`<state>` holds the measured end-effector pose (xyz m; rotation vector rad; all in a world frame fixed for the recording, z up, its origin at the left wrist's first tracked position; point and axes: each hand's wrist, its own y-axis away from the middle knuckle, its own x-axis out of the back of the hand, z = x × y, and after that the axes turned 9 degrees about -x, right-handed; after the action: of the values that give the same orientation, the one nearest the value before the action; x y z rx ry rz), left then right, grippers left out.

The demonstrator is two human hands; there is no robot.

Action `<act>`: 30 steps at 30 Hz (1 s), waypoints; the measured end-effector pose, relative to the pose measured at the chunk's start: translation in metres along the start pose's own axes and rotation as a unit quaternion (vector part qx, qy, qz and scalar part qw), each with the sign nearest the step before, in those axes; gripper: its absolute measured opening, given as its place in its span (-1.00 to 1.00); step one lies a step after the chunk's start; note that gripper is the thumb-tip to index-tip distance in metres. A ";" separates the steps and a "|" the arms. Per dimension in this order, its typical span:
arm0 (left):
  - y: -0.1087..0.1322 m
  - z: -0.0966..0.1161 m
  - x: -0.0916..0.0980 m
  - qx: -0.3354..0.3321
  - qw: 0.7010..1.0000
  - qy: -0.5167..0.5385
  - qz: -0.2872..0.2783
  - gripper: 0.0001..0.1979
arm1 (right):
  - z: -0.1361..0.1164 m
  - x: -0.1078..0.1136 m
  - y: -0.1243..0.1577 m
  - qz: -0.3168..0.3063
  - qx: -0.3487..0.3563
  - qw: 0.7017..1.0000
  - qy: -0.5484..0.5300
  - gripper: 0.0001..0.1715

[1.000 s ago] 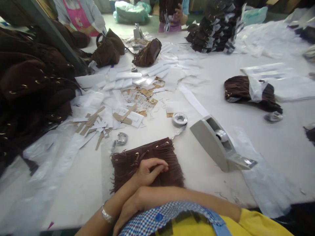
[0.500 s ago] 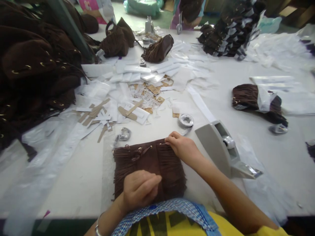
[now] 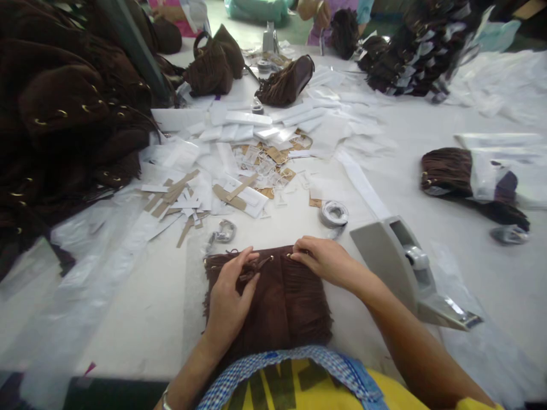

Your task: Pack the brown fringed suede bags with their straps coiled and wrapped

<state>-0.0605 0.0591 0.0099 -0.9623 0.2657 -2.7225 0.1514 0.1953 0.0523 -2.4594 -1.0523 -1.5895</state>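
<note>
Brown fringed bag [image 3: 271, 310] flat on white table [image 3: 397, 165], directly before the person. Hands apart: left hand [image 3: 228, 299] at the bag's cord, grip unclear; right hand [image 3: 327, 262] pinching its top edge. Grey tape dispenser [image 3: 384, 256] right; coiled roll [image 3: 334, 224] beyond; tan tags [image 3: 277, 155] farther; co-worker's hand [image 3: 323, 14] farthest.

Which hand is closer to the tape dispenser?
Right. The right hand is at the top right edge of the brown bag, just left of the tape dispenser. The left hand is farther off, over the bag's left part.
</note>
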 end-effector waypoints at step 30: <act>-0.001 0.006 -0.001 -0.156 0.985 -0.079 0.011 -0.64 | 0.011 -0.054 0.017 0.213 -0.087 0.879 -0.418 -0.67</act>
<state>-0.0557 0.0599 0.0140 -1.2386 0.6831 -2.6129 0.1562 0.1585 0.0087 -3.2691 -0.3013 -0.4817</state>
